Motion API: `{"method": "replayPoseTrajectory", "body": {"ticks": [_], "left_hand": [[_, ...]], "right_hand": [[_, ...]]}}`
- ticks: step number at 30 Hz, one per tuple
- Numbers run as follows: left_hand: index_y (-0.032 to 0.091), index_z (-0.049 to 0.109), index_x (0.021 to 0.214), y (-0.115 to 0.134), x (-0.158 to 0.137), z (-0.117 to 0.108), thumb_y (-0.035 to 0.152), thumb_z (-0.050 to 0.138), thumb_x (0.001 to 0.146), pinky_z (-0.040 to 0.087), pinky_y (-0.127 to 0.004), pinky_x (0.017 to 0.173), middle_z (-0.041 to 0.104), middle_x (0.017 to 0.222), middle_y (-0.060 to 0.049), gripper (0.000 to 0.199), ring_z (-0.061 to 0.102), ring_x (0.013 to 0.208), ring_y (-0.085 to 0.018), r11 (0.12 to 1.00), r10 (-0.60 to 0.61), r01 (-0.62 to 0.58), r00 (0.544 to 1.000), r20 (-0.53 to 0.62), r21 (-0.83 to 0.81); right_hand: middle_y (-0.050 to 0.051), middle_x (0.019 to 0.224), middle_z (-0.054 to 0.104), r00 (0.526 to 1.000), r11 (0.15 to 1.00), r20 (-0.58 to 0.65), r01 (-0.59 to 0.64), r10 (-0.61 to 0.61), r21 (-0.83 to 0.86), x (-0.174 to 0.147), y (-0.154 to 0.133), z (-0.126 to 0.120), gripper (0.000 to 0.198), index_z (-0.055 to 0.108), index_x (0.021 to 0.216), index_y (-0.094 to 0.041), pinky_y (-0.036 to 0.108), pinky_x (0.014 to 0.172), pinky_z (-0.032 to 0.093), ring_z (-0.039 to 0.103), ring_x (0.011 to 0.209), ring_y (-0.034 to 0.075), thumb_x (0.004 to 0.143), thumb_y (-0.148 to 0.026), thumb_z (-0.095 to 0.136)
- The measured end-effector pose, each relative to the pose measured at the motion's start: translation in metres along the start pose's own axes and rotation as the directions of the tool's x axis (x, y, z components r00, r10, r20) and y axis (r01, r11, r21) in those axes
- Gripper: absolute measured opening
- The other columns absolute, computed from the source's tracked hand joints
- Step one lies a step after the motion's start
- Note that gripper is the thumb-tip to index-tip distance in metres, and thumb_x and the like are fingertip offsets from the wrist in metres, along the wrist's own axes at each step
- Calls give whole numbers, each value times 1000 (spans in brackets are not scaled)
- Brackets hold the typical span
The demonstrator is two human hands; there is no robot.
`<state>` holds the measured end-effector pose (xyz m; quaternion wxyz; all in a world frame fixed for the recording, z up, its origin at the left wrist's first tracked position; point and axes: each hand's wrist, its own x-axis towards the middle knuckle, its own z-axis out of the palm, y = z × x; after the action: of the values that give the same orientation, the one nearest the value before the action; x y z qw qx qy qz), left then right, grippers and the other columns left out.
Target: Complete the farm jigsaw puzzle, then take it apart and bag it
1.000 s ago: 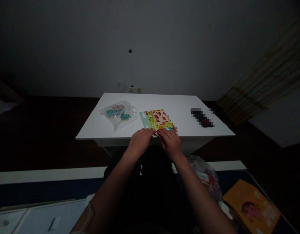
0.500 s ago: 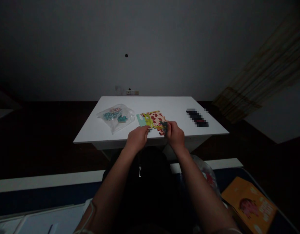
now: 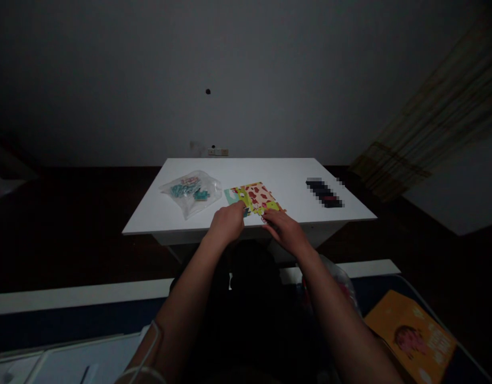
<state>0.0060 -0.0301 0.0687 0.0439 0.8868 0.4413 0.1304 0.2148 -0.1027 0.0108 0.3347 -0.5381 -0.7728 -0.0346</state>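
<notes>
A partly joined jigsaw puzzle [image 3: 257, 193] with red-brown spots on cream, green and pale blue parts lies near the front edge of the white table [image 3: 238, 169]. My left hand [image 3: 226, 223] is closed at its lower left corner, with a small dark puzzle piece [image 3: 246, 212] at the fingertips. On the lower right part of the puzzle rest the stretched fingers of my right hand [image 3: 288, 230], its thumb held apart below them. The right fingers partly cover the front pieces. Left of the puzzle, a clear plastic bag [image 3: 185, 205] holds several loose pieces.
A blurred dark object [image 3: 324, 193] lies on the table's right side. An orange box [image 3: 409, 333] with a pink figure sits at the lower right, near another clear bag [image 3: 337, 274]. A wall with a socket strip [image 3: 218, 152] stands behind the table.
The dark piece pinched in my right hand is no longer seen there. That hand has opened and lies on the puzzle, where a light green patch now shows. My left hand has barely moved.
</notes>
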Motion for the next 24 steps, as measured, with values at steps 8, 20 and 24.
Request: {"method": "replayPoseTrajectory", "body": {"ticks": [8, 20, 24], "left_hand": [[18, 53, 108, -2, 11, -4, 30, 31, 96, 46, -36, 77, 67, 99, -13, 28, 64, 89, -27, 999, 8, -9, 999, 32, 44], [17, 59, 104, -13, 18, -7, 34, 38, 95, 46, -34, 77, 67, 99, -15, 28, 64, 89, -25, 997, 26, -23, 998, 51, -68], [20, 58, 107, -18, 10, -7, 33, 40, 95, 46, -32, 79, 67, 102, -11, 25, 63, 92, -23, 990, 87, -83, 996, 24, -116]], "right_hand": [[5, 126, 59, 995, 999, 97, 32, -36, 40, 2, 11, -14, 36, 58, 123, -28, 43, 103, 46, 55, 117, 25, 88, -23, 55], [3, 116, 65, 995, 995, 32, -97, 97, -10, 18, 7, -23, 29, 60, 118, -29, 41, 90, 52, 63, 104, 23, 93, -27, 47], [7, 105, 69, 973, 972, -64, -226, 222, -64, 27, 6, -18, 27, 62, 113, -25, 39, 78, 53, 67, 90, 25, 94, -30, 43]]}}
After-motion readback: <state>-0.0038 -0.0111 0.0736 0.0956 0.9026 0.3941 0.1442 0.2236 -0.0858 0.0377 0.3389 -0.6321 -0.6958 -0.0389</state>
